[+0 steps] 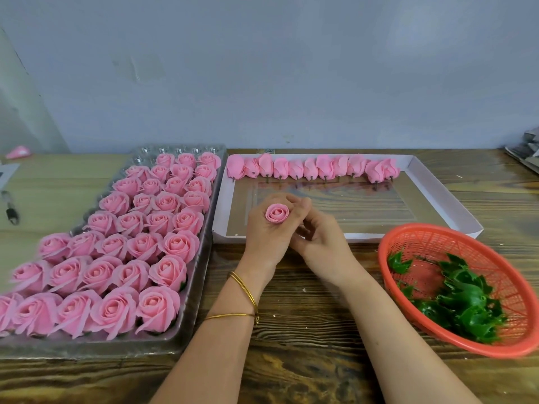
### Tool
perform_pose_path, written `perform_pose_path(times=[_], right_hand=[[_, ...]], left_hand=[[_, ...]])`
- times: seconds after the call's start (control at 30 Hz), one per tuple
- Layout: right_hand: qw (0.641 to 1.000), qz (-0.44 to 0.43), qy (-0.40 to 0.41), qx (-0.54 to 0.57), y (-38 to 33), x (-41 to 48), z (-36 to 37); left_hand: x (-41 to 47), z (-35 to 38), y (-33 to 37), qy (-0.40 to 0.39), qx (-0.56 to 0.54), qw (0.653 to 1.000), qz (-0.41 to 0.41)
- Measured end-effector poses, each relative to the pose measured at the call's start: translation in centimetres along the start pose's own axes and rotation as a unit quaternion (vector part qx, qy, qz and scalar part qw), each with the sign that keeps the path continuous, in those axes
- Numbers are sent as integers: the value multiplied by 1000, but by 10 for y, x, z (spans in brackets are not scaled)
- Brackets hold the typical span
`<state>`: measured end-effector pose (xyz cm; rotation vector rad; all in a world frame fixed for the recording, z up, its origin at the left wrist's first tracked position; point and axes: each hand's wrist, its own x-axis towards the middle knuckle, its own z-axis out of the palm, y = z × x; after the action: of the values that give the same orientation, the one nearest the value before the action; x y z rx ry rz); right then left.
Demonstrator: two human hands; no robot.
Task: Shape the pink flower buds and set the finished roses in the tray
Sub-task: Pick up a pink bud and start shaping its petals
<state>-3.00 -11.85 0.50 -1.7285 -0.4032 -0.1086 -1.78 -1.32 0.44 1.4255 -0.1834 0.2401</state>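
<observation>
Bud [277,213]: at the centre of the frame, held face-up above the near edge of the white box [446,199]. The left hand [268,237] grips it, fingers curled round its base, so only the spiralled top shows. The right hand [320,243] is tucked against the left, its fingertips [303,205] lying at the bud's right side. I cannot tell whether they pinch a petal or only touch it.

The step in hand looks like shaping. The bud is tight and small next to the open roses [140,246] that fill most of the tray [116,346] at the left of the frame. A row of unshaped buds [312,167] lies along the far side of the box, so a good part of the task appears to remain.

The next move probably calls for the right fingers to ease the outer petals outward while the left hand holds the base steady. Then the flower would go left to the tray, where only the cells at the far upper end look empty. The green leaves [466,304] in the orange basket [425,226] at the lower right may be bases to fit first; that is a guess.
</observation>
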Motion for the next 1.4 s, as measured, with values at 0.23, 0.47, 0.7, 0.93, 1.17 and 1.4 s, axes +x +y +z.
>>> perform_pose_path(times=[0.23, 0.47, 0.7, 0.93, 1.17, 1.4], right_hand=[[1000, -8, 22, 8, 1, 1, 2], [998, 4, 63, -5, 6, 2, 2], [999, -15, 42, -12, 1, 1, 1], [999, -32, 20, -22, -3, 0, 0], [999, -10, 52, -3, 3, 1, 2], [999, -9, 46, 8, 2, 1, 2]], left_hand=[[3, 3, -5, 21, -20, 999, -31], [4, 3, -5, 25, -19, 999, -16], [1, 0, -1, 4, -34, 999, -1], [2, -1, -1, -3, -28, 1000, -7], [1, 3, -2, 18, -46, 998, -33], [1, 2, 1, 8, -23, 1000, -19]])
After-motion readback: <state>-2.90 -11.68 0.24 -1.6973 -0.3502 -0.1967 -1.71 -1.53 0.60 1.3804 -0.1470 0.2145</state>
